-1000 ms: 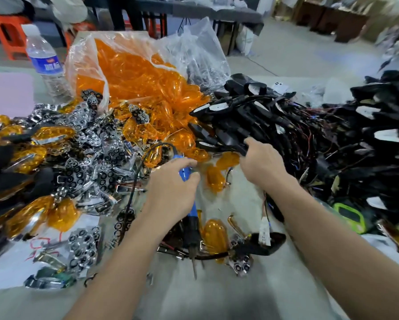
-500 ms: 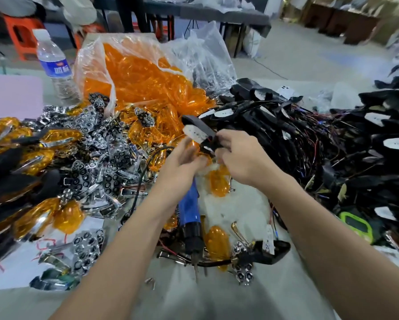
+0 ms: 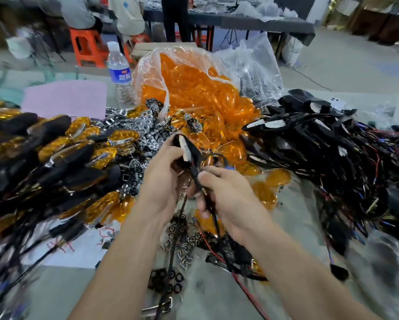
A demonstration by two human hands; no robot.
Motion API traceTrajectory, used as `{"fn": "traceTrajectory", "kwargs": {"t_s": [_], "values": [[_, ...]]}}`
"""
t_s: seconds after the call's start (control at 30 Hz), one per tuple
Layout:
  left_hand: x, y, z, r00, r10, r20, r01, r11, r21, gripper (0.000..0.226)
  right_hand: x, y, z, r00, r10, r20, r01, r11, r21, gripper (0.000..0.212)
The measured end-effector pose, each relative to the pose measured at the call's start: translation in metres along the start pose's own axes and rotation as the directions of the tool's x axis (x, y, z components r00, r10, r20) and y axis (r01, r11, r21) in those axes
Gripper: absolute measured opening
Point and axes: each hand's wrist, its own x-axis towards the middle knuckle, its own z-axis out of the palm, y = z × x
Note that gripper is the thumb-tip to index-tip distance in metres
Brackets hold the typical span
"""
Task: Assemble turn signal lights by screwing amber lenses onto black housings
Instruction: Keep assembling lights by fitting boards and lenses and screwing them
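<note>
Head view:

1. L hand (image 3: pixel 161 179) was raised over the table (image 3: pixel 78 294) at centre, fingers curled round the body of one black housing (image 3: pixel 190 151). The housing was tilted, its white inner face toward the camera.
2. R hand (image 3: pixel 230 195) sat just right of and below the L hand. Thumb and fingers pinched the housing's stem (image 3: pixel 199 181). A black lead ran down from that grip to the table.
3. No lens was on the held housing.
4. Lens stock: a clear bag (image 3: pixel 193 88) full of amber lenses stood behind the hands. Loose lenses (image 3: pixel 277 177) lay at its foot, just right of the R hand.
5. Housing stock: a pile of black housings w/ wiring (image 3: pixel 320 146) filled the right side.
6. Finished lights (image 3: pixel 62 155), amber on black, were heaped at left.
7. Chrome reflectors (image 3: pixel 143 125) lay between that heap and the bag.
8. Screws (image 3: pixel 185 252) were scattered on the table below the hands, w/ black rings (image 3: pixel 169 279) nearer the camera.
9. Misc: a water bottle (image 3: pixel 118 70) stood upright left of the bag, and a pink sheet (image 3: pixel 64 98) lay to its left.
</note>
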Motion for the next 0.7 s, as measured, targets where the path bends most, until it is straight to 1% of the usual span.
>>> {"fn": "traceTrajectory", "kwargs": {"t_s": [0.07, 0.13, 0.17, 0.2, 0.23, 0.27, 0.3, 0.33, 0.37, 0.4, 0.47, 0.57, 0.63, 0.7], "values": [[-0.002, 0.001, -0.013, 0.999, -0.022, -0.049, 0.024, 0.999, 0.040, 0.033, -0.001, 0.015, 0.013, 1.000, 0.017, -0.003, -0.016, 0.997, 0.071, 0.023], [-0.003, 0.000, -0.025, 0.993, -0.007, -0.116, 0.020, 0.993, 0.113, 0.037, -0.001, 0.025, 0.021, 0.998, 0.055, 0.020, -0.057, 0.992, 0.116, 0.026], [-0.004, -0.001, -0.031, 0.992, 0.007, -0.127, 0.009, 0.992, 0.126, 0.040, 0.000, 0.029, 0.023, 0.996, 0.078, 0.034, -0.081, 0.988, 0.130, 0.030], [-0.005, 0.000, -0.035, 0.992, 0.014, -0.122, 0.001, 0.993, 0.120, 0.043, 0.001, 0.031, 0.023, 0.994, 0.096, 0.048, -0.101, 0.986, 0.130, 0.029], [-0.006, 0.000, -0.039, 0.994, 0.015, -0.111, -0.002, 0.994, 0.113, 0.046, 0.002, 0.035, 0.025, 0.994, 0.104, 0.044, -0.108, 0.989, 0.100, 0.022], [-0.008, 0.000, -0.041, 0.995, 0.016, -0.101, -0.004, 0.993, 0.118, 0.048, 0.002, 0.037, 0.025, 0.996, 0.089, 0.009, -0.089, 0.996, 0.027, 0.012], [-0.009, -0.001, -0.043, 0.994, 0.016, -0.105, -0.001, 0.990, 0.141, 0.048, 0.004, 0.040, 0.024, 0.997, 0.046, -0.054, -0.051, 0.994, -0.095, 0.016], [-0.009, -0.002, -0.044, 0.993, 0.017, -0.120, 0.004, 0.985, 0.174, 0.047, 0.007, 0.042, 0.023, 0.992, -0.013, -0.128, -0.017, 0.973, -0.231, 0.027], [-0.009, -0.004, -0.044, 0.990, 0.021, -0.137, 0.008, 0.979, 0.205, 0.046, 0.008, 0.041, 0.023, 0.977, -0.092, -0.191, 0.019, 0.935, -0.354, 0.034], [-0.011, -0.008, -0.044, 0.990, 0.025, -0.142, 0.009, 0.972, 0.233, 0.045, 0.010, 0.040, 0.023, 0.960, -0.172, -0.222, 0.061, 0.899, -0.435, 0.036], [-0.015, -0.013, -0.042, 0.992, 0.044, -0.120, -0.008, 0.958, 0.288, 0.042, 0.014, 0.036, 0.023, 0.941, -0.257, -0.220, 0.130, 0.874, -0.468, 0.030], [-0.023, -0.016, -0.040, 0.994, 0.093, -0.058, -0.070, 0.946, 0.315, 0.044, 0.018, 0.030, 0.023, 0.939, -0.293, -0.182, 0.188, 0.877, -0.442, 0.015], [-0.027, -0.018, -0.037, 0.992, 0.123, -0.030, -0.106, 0.936, 0.334, 0.048, 0.018, 0.028, 0.022, 0.925, -0.332, -0.186, 0.223, 0.869, -0.442, 0.007], [-0.028, -0.020, -0.035, 0.991, 0.131, -0.035, -0.112, 0.935, 0.336, 0.044, 0.019, 0.029, 0.021, 0.917, -0.346, -0.197, 0.239, 0.874, -0.422, 0.014]]}}
